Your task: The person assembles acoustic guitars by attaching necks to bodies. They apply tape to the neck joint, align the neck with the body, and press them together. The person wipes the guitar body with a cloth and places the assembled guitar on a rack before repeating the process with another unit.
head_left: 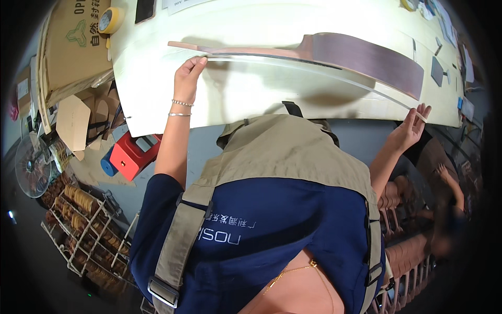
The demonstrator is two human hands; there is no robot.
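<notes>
A guitar-like instrument (361, 55) of brown wood lies on its side across the pale table, its neck toward the left and its rounded body toward the right. Between my hands, a long thin whitish strip (388, 96) is stretched along the near side of the instrument. My left hand (186, 78) pinches one end between thumb and fingers, close to the neck's end. Past the body's lower end, my right hand (408, 130) holds the other end, fingers partly extended, with a bit of strip showing at the fingertips.
Yellow tape (111, 20) and a cardboard box (73, 47) are at the upper left. A red stool (133, 154), a fan (34, 162) and a rack of wooden parts (86, 225) stand left. At right, another person's hand (447, 175) shows near instrument bodies (405, 256).
</notes>
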